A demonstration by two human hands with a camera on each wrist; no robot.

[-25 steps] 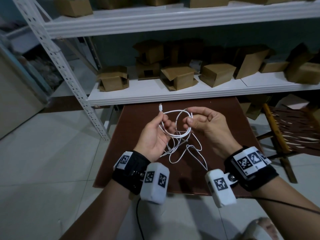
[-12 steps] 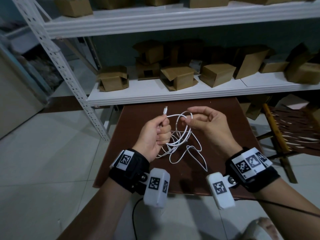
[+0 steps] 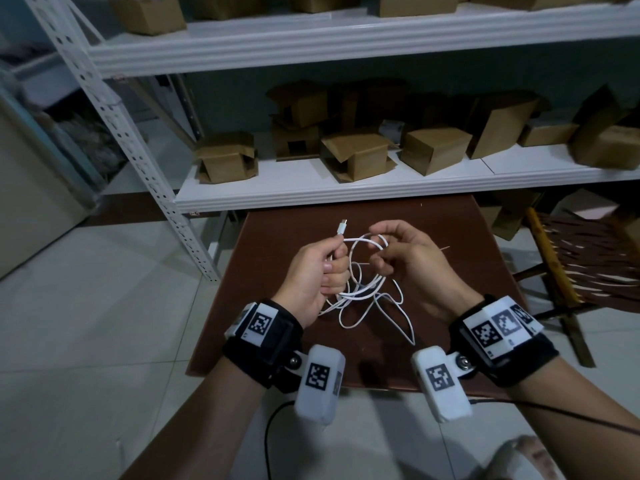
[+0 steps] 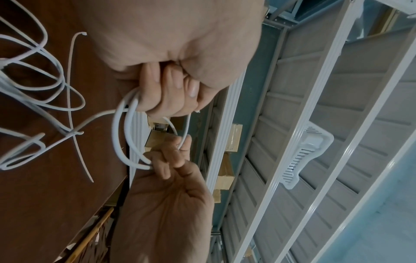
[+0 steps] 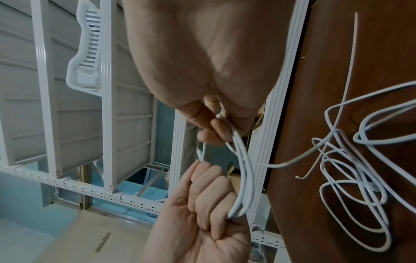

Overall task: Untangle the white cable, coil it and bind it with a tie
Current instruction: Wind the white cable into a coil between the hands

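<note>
Left hand [image 3: 313,271] grips the coiled cable [image 3: 360,289]; right hand [image 3: 405,258] pinches a loop. Cable judged light, limp, springy: hold gathered turns firmly.

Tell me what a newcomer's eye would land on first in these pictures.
First, the white cable, bright against the dark brown table: both hands hold its loops above the tabletop, the left hand closed around several strands with the connector poking up, the right hand pinching the top of the loop. Behind, cardboard boxes crowd the white shelf.
</note>
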